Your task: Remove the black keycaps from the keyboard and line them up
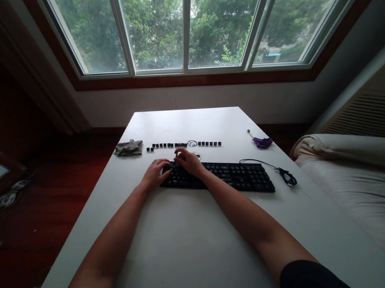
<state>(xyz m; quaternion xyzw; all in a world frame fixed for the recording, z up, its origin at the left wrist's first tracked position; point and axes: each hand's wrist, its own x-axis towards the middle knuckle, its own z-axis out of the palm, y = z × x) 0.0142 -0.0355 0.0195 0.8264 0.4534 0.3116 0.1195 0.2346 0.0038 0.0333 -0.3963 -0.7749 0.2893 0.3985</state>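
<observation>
A black keyboard (233, 173) lies on the white table, a little tilted to my view. My left hand (155, 173) grips its left end, fingers at the back edge and thumb on the near side. Over the keyboard's upper left keys, my right hand (188, 161) pinches something small and dark between thumb and fingers; I cannot make out what it is. Behind the hands runs a row of loose black keycaps (209, 143). Amid that row sits a round, pale-and-dark item (191, 143). A small whitish piece (198, 156) shows just beyond my right hand.
A crumpled grey cloth (129, 147) rests at the table's left edge. To the right are a purple cloth-like item (262, 142) and the coiled cable (287, 177). A cushioned seat (363, 185) stands right of the white table (180, 253); windows are beyond.
</observation>
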